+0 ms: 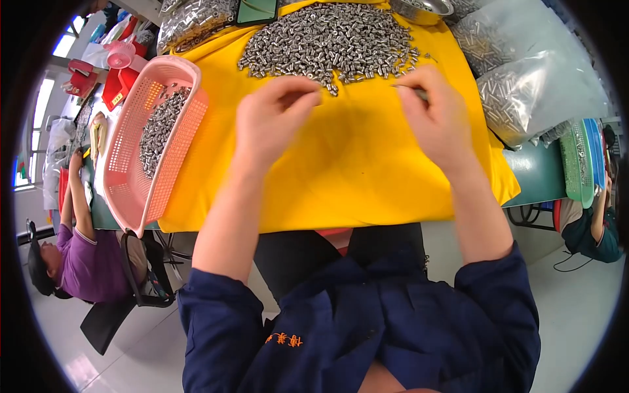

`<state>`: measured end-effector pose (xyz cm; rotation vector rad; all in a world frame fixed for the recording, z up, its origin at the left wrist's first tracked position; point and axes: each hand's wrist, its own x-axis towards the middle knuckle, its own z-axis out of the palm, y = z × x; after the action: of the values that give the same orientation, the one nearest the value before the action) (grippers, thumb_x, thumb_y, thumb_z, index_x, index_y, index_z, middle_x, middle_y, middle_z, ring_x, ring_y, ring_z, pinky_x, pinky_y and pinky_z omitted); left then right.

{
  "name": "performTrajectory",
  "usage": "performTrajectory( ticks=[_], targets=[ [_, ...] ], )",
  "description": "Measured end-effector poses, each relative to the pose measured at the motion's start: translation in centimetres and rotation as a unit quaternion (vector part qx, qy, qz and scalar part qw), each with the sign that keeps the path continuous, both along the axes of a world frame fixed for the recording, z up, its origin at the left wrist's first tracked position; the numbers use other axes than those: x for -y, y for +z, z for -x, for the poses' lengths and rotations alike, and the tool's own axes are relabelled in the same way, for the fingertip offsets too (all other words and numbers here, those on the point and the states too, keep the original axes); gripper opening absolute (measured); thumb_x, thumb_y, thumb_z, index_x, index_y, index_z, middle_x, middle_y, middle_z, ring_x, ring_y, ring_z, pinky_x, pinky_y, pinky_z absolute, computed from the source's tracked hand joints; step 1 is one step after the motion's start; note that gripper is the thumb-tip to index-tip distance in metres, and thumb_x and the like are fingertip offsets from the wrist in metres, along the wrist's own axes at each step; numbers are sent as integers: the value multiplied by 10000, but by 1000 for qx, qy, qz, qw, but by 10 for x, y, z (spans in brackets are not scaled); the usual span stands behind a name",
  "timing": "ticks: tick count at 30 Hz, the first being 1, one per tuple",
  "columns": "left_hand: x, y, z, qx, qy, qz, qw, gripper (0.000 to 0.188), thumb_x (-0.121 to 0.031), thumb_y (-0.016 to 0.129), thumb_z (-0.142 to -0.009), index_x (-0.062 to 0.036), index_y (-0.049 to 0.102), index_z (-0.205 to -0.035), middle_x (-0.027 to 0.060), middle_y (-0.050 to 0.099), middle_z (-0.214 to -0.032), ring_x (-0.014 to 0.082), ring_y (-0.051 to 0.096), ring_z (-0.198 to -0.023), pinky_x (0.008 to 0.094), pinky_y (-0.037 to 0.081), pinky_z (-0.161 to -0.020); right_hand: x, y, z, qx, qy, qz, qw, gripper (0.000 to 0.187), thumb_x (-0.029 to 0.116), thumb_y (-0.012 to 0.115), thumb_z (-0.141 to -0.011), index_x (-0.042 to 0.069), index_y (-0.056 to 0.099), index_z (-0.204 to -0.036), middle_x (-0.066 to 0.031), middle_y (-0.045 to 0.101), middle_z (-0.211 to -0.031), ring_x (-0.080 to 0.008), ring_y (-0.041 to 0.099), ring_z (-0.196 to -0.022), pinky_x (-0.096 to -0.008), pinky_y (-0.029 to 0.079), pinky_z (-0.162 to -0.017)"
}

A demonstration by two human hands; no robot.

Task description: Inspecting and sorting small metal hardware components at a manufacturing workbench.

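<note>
A broad heap of small silvery metal cylinders point(327, 42) lies on a yellow cloth point(341, 177) spread over the table. At the heap's near left edge is my left hand point(275, 118), its thumb and fingers closed together; whatever they pinch is too small or hidden. My right hand point(436, 114), slightly blurred, is at the near right edge with its fingers curled in. A tiny dark bit shows at its fingertips, but I cannot make out its kind. The two hands are apart, with bare cloth between them.
A pink perforated basket point(180, 157) holding similar metal parts stands at the left. Clear bags of metal parts point(508, 98) lie at the right, near a green basket point(576, 164). A metal bowl point(422, 10) sits at the back. Other people sit at both sides.
</note>
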<state>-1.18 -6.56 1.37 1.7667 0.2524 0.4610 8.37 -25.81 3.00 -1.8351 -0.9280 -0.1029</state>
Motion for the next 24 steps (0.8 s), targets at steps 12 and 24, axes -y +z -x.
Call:
performTrajectory(
  ticks=[12, 24],
  targets=[
    [-52, -32, 97, 19, 67, 175, 982, 102, 39, 527, -805, 12, 563, -898, 75, 566, -896, 154, 564, -805, 271, 472, -758, 103, -53, -3, -259, -97, -100, 956, 53, 49, 468, -853, 29, 508, -882, 55, 447, -713, -3, 365, -624, -146, 299, -548],
    [-43, 5, 96, -95, 36, 68, 992, 138, 2, 575, -782, 39, 560, -914, 65, 591, -842, 136, 586, -778, 238, 464, -735, 98, -25, -6, -246, -92, -69, 962, 64, 54, 484, -838, 20, 519, -878, 44, 432, -669, -27, 373, -596, -165, 308, -538]
  ],
)
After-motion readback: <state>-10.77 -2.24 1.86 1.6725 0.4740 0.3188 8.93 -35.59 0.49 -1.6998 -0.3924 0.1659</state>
